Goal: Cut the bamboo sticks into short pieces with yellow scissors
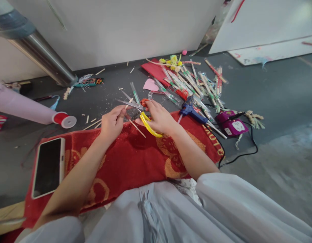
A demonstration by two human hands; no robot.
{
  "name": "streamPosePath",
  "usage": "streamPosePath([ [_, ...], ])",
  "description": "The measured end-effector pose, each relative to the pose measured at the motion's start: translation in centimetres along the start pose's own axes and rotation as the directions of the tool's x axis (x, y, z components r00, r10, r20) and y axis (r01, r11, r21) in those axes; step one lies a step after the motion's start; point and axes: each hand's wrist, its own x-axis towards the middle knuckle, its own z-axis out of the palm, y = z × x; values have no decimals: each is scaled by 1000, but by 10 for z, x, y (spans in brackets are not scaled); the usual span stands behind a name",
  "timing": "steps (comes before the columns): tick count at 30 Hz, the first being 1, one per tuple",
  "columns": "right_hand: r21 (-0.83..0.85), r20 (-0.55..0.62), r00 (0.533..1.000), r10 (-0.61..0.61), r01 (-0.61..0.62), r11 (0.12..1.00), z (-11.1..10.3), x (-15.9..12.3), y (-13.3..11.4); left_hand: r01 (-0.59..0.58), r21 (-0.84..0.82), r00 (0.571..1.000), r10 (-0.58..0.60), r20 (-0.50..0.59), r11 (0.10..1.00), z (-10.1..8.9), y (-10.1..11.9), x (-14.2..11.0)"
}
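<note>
Left hand (112, 122): fingers closed on a thin stick (129, 102), which stands at the scissor blades. Right hand (158, 116): gripping the scissors (145, 123), blades parted and directed toward the left hand. Towel (135, 158): beneath both hands. Glue gun (192, 112): right of the right hand

Pale panel (133, 30) behind grey surface (262, 87)
</note>
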Motion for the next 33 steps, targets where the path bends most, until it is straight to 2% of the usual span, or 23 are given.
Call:
streamPosePath([
  [5, -2, 1, 1000, 12, -12, 1000, 1, 0, 0, -41, 25, 999, 42, -20, 999, 1, 0, 1],
  [14, 21, 36, 999, -2, 1, 1000, -2, 0, -2, -39, 25, 999, 38, 24, 999, 1, -3, 0],
  [24, 74, 30, 999, 29, -31, 997, 2, 0, -4, -56, 145, 998, 57, 1, 988, 2, -4, -1],
  [33, -56, 81, 987, 140, -135, 989, 1, 1, -12, -62, 153, 997, 69, -36, 986, 4, -5, -2],
])
